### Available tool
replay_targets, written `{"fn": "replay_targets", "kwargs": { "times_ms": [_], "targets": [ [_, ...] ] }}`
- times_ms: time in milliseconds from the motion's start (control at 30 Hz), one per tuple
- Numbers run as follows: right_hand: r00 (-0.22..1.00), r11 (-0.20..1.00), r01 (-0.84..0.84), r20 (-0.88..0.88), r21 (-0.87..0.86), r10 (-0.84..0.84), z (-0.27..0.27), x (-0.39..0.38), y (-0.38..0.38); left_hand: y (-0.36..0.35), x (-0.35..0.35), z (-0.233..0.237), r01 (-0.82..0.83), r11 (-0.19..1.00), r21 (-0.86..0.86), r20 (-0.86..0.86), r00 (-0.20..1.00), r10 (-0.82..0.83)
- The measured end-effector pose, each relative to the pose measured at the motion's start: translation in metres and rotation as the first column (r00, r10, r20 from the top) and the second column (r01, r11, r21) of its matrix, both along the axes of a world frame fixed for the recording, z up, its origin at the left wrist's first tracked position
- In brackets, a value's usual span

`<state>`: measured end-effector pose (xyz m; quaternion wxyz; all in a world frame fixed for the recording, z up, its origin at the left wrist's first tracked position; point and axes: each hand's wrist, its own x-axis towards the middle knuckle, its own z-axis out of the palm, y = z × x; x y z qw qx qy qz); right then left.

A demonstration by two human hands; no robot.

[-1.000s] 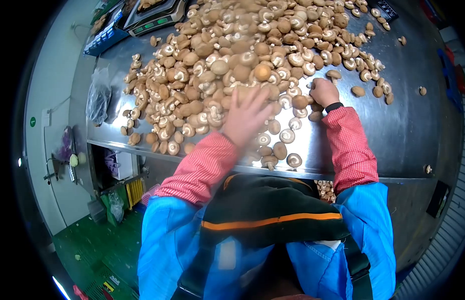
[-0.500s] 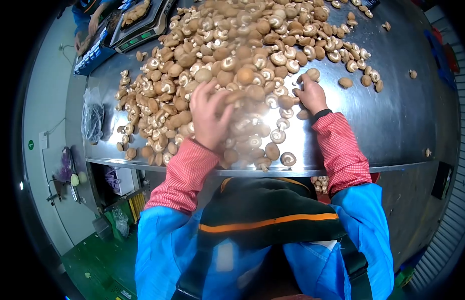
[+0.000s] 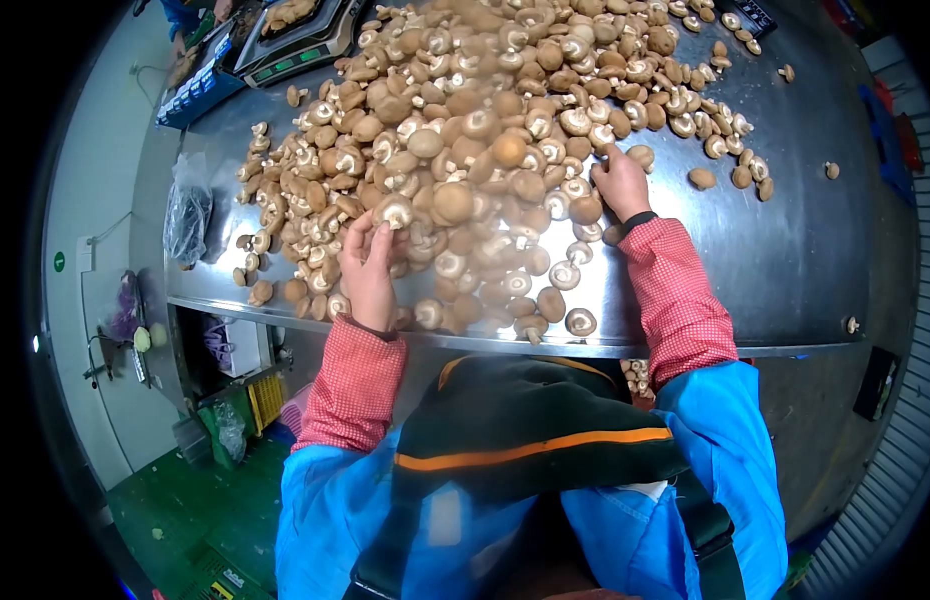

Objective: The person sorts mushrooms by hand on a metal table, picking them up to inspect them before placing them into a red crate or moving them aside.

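My left hand (image 3: 369, 272) pinches a shiitake mushroom (image 3: 393, 211) between thumb and fingers, its pale gill side and stem facing me, over the near left part of the pile. My right hand (image 3: 623, 186) is at the right edge of the heap of brown shiitake mushrooms (image 3: 453, 201), with its fingers curled together. Whatever is between those fingers, if anything, is hidden. Beside its knuckles sits one mushroom (image 3: 641, 156), and a brown cap (image 3: 586, 210) lies just left of the wrist. A smear on the lens blurs the middle of the heap.
The steel table (image 3: 775, 270) carries the heap, with stray mushrooms (image 3: 701, 178) to the right. At the far left are a weighing scale (image 3: 303, 45), a blue box (image 3: 200, 95) and a clear plastic bag (image 3: 188, 215). Part of another person (image 3: 181, 14) shows beyond the box.
My left hand has drawn back toward me and left, and now holds a mushroom upturned. My right hand stays by the heap's right edge, its fingers more curled. The view has shifted slightly.
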<state>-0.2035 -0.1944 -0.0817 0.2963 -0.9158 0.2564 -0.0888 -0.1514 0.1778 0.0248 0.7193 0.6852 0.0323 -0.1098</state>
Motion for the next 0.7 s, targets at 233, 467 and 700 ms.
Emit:
{"fn": "replay_targets", "kwargs": {
  "times_ms": [233, 467, 700],
  "targets": [
    [0.989, 0.982, 0.016, 0.148, -0.189, 0.012, -0.004, 0.01, 0.012, -0.009, -0.014, 0.004, 0.029, 0.999, -0.027, 0.033, 0.999, -0.028],
    [0.984, 0.854, -0.14, 0.029, -0.501, 0.178, -0.009, 0.025, -0.003, 0.001, -0.023, -0.001, 0.026, 0.998, -0.059, 0.035, 0.999, -0.024],
    [0.974, 0.853, -0.226, -0.094, -0.471, 0.205, -0.01, 0.038, -0.025, 0.013, -0.03, -0.01, 0.027, 0.999, 0.032, 0.053, 0.998, -0.029]
  ]
}}
